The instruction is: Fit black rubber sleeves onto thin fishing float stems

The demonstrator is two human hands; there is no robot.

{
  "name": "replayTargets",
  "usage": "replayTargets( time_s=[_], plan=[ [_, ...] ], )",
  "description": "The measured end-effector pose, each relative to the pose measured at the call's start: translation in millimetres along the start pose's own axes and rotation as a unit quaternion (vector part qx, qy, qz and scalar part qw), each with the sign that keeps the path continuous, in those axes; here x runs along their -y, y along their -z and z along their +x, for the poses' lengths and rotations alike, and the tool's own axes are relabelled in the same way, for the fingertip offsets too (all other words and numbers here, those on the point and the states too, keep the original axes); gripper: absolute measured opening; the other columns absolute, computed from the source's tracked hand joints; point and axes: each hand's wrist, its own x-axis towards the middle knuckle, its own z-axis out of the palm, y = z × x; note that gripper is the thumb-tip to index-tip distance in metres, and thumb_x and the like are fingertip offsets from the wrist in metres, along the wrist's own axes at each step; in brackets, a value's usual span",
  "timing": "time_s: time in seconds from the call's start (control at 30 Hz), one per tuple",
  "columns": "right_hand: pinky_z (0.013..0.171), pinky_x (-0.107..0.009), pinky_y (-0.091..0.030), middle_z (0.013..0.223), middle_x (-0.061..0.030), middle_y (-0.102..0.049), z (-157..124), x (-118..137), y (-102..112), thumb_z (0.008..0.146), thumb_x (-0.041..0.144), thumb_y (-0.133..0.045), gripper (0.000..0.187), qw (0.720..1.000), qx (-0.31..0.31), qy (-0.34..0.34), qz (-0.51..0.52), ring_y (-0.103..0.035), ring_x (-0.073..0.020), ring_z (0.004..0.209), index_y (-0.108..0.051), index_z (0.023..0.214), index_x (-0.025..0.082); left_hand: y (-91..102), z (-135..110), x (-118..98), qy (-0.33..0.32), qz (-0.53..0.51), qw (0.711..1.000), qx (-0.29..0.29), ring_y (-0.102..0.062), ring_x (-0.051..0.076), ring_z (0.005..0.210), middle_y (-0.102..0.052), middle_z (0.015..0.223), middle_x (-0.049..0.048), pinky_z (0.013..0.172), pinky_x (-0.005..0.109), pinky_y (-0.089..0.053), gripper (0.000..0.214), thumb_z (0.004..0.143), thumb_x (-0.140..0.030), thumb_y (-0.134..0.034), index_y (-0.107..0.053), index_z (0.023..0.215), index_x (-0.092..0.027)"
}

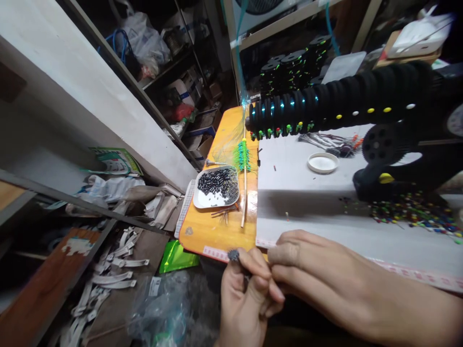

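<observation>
Both hands meet in front of the table's near edge. My left hand [248, 299] is closed around a small bundle with a dark grey, bristly end [233, 255], which sticks out above its curled fingers. My right hand [318, 277] comes in from the right, its fingers pressed together against the left fingertips. Whatever lies between the fingertips is hidden or too small to name. Just beyond my left hand is a white tray [197, 200] of small dark cylindrical pieces. Beside it, a thin stick [243, 207] carries green and blue strands.
A black machine with a ribbed roller [347, 96] reaches over the white board [311, 231] from the right. Coloured beads [415, 212] lie scattered below it. A white lid [323, 163] sits farther back. The orange table [213, 236] ends near my hands; shelves stand left.
</observation>
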Motion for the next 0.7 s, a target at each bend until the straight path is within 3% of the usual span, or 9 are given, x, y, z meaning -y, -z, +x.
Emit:
replayTargets(
  time_s=[0.1, 0.17, 0.27, 0.33, 0.5, 0.6, 0.7],
  plan=[
    [0.100, -0.048, -0.054, 0.100, -0.0138, -0.078, 3, 2, 1, 0.105, 0.006, -0.036, 0.039, 0.977, -0.036, 0.058, -0.202, -0.069, -0.0280, 0.098, -0.075, 0.102, 0.008, 9.2, -7, -10, 0.066, 0.014, 0.996, -0.056, -0.018, 0.000, 0.043, -0.058, 0.063, -0.0046, 0.042, 0.012, -0.024, 0.021, 0.088, -0.035, -0.084, -0.069, 0.081, -0.021],
    [0.108, -0.050, -0.048, 0.107, -0.0125, -0.078, 4, 3, 5, 0.105, 0.007, -0.040, 0.036, 0.961, -0.036, 0.083, -0.261, -0.067, -0.0294, 0.107, -0.076, 0.104, 0.009, 15.5, -9, -17, 0.113, 0.049, 0.988, -0.093, -0.022, 0.000, 0.044, -0.059, 0.064, -0.0038, 0.044, 0.012, -0.025, 0.027, 0.083, -0.037, -0.088, -0.068, 0.082, -0.019],
    [0.114, -0.041, -0.044, 0.118, -0.0074, -0.076, 5, 0, 11, 0.108, 0.008, -0.039, 0.039, 0.950, -0.020, 0.149, -0.272, -0.062, -0.0238, 0.119, -0.077, 0.109, 0.013, 21.9, -9, -22, 0.187, 0.116, 0.973, -0.070, -0.029, 0.001, 0.043, -0.057, 0.060, -0.0046, 0.044, 0.013, -0.027, 0.036, 0.079, -0.047, -0.089, -0.072, 0.097, -0.020],
    [0.109, -0.033, -0.047, 0.119, -0.0043, -0.076, 8, -5, 14, 0.108, 0.009, -0.041, 0.037, 0.943, -0.015, 0.188, -0.274, -0.061, -0.0179, 0.119, -0.078, 0.112, 0.016, 21.6, -8, -23, 0.205, 0.177, 0.961, -0.058, -0.033, 0.002, 0.044, -0.056, 0.058, -0.0043, 0.046, 0.014, -0.029, 0.042, 0.078, -0.054, -0.088, -0.074, 0.094, -0.018],
    [0.101, -0.032, -0.052, 0.123, 0.0009, -0.073, 16, -33, 22, 0.106, 0.022, -0.057, 0.020, 0.922, -0.044, 0.201, -0.328, -0.058, -0.0169, 0.116, -0.076, 0.111, 0.023, 9.5, -11, -23, 0.086, 0.259, 0.960, -0.063, -0.047, 0.007, 0.055, -0.053, 0.063, -0.0012, 0.049, 0.016, -0.032, 0.048, 0.080, -0.063, -0.082, -0.075, 0.071, -0.016],
    [0.104, -0.037, -0.051, 0.125, -0.0060, -0.074, 18, -46, 26, 0.103, 0.009, -0.053, 0.025, 0.925, -0.072, 0.163, -0.336, -0.057, -0.0219, 0.122, -0.073, 0.116, 0.016, 4.2, -16, -20, 0.042, 0.255, 0.964, -0.069, -0.048, 0.008, 0.054, -0.054, 0.062, -0.0001, 0.047, 0.017, -0.033, 0.045, 0.082, -0.060, -0.081, -0.075, 0.067, -0.017],
    [0.112, -0.042, -0.048, 0.128, -0.0131, -0.073, 18, -38, 24, 0.105, 0.007, -0.043, 0.033, 0.950, -0.069, 0.111, -0.285, -0.055, -0.0267, 0.132, -0.068, 0.126, 0.011, -0.6, -21, -10, -0.023, 0.311, 0.933, -0.179, -0.056, 0.012, 0.059, -0.062, 0.065, 0.0018, 0.051, 0.019, -0.040, 0.039, 0.080, -0.058, -0.083, -0.078, 0.077, -0.020]
  ],
)
